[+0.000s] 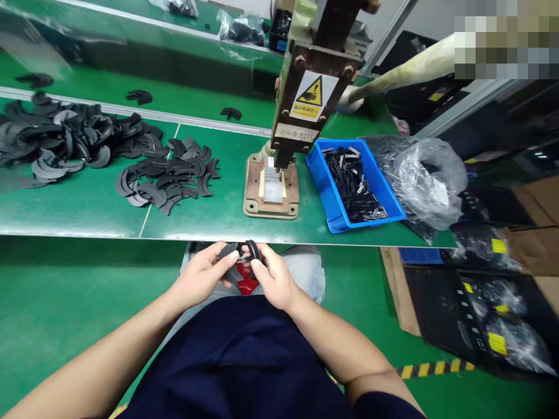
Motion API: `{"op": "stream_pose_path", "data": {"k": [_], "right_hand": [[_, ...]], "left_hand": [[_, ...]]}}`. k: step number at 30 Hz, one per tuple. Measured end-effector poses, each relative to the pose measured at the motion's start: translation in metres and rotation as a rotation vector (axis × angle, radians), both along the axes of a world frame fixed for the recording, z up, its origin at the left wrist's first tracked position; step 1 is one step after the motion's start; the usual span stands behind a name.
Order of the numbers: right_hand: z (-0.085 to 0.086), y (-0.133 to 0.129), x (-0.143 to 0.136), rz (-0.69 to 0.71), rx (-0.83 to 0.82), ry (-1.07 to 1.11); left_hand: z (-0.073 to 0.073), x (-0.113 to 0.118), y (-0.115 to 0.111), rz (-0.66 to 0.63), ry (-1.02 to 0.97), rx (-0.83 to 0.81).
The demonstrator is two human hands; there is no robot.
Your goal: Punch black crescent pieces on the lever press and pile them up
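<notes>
Both hands are together over my lap, just below the table's front edge. My left hand (203, 272) has its fingers closed on a dark curved piece (228, 254). In my right hand (274, 276), another black curved piece (253, 250) is pinched between thumb and fingers. A small thin part lies between the two hands, its shape too small to make out. Beyond them, a press (292, 110) stands on the table, with a light block (273, 191) on its base under the ram.
On the green table (218, 224), loose dark curved pieces (170, 171) form piles at the left. A blue bin (331, 201) of small black parts and a clear plastic bag (432, 180) are right of the press. Another person's arm (406, 70) reaches in behind it.
</notes>
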State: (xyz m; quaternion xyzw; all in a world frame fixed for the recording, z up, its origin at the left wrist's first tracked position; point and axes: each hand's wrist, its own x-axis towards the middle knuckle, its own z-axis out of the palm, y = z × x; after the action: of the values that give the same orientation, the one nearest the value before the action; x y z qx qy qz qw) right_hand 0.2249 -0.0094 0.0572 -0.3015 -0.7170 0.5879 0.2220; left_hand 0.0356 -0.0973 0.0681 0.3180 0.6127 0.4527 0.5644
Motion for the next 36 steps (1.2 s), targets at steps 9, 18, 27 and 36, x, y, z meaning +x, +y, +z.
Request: {"op": "stream_pose_path", "data": {"k": [9, 18, 27, 36], "right_hand": [[-0.01, -0.002, 0.004, -0.023, -0.231, 0.135], [-0.013, -0.001, 0.007, -0.054, -0.241, 0.143], [-0.026, -0.011, 0.001, -0.098, -0.348, 0.211], [-0.039, -0.011, 0.003, 0.158, -0.416, 0.444]], "left_hand": [[0.002, -0.004, -0.004, -0.035, -0.097, 0.01], [0.003, -0.006, -0.009, -0.041, -0.122, 0.056], [0.009, -0.003, -0.008, -0.006, -0.131, 0.052], [0.012, -0.001, -0.007, 0.021, -0.126, 0.089]]}}
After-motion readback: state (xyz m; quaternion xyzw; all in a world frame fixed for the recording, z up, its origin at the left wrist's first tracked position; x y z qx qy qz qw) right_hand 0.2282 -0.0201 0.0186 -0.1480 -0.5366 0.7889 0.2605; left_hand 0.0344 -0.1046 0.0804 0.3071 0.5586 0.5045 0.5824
